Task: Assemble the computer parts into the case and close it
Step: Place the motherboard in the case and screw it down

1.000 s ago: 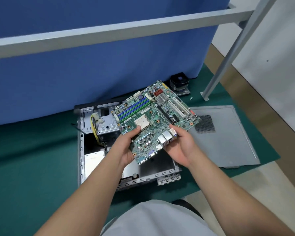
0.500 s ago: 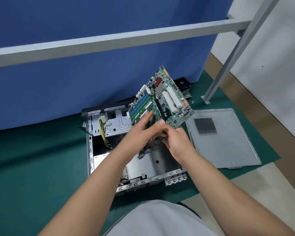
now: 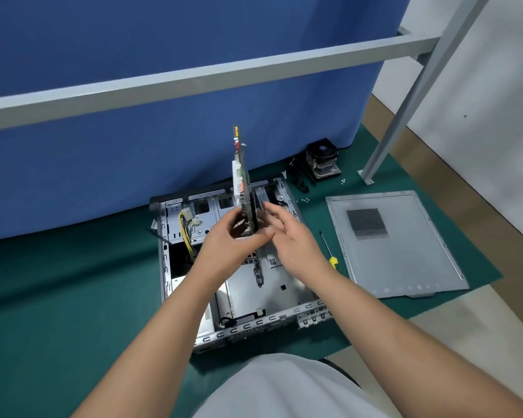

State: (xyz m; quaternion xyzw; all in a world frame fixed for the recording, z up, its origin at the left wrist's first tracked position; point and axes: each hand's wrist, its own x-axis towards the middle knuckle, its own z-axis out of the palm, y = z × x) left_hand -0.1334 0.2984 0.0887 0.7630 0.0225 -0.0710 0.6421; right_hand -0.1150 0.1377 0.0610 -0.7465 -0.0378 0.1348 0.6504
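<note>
I see the board (image 3: pixel 244 188) only edge-on at frame centre, so its face is hidden from me. My left hand (image 3: pixel 227 249) covers its lower end, and my arms block much of the case (image 3: pixel 255 292) floor. The screwdriver (image 3: pixel 326 248) handle slips behind my right hand (image 3: pixel 295 241). The screws (image 3: pixel 305 200) near the cooler (image 3: pixel 322 159) are too small to count.

Your left hand (image 3: pixel 227 248) grips the motherboard (image 3: pixel 244 194) by its lower edge, board held upright and edge-on above the open case (image 3: pixel 284 297) on the green mat (image 3: pixel 58 297); your right hand (image 3: pixel 290 239) hovers beside it at 3 o'clock, fingers loosely spread. The side panel (image 3: pixel 405 260) lies flat at 3 o'clock of the case, a yellow-handled screwdriver (image 3: pixel 328 251) between them, a cooler fan (image 3: pixel 322 159) at 1 o'clock
</note>
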